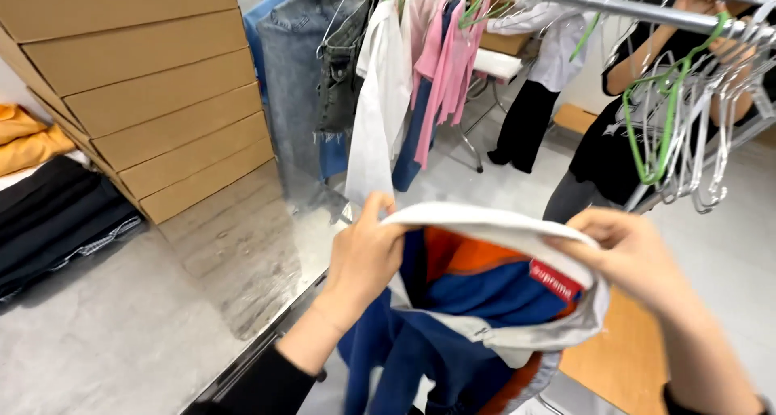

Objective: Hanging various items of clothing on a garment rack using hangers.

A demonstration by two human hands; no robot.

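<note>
Our left hand and right hand each pinch the white neck rim of a blue-and-orange garment, held in the air between them past the metal bench's right edge. The rim runs hand to hand; the garment's lower part is cut off below.

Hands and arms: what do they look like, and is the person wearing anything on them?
Both hands are bare, with no gloves or rings showing. The left hand comes out of a black sleeve pushed up the forearm. The right hand has a bare forearm, with a dark cuff just showing at the picture's bottom edge.
</note>
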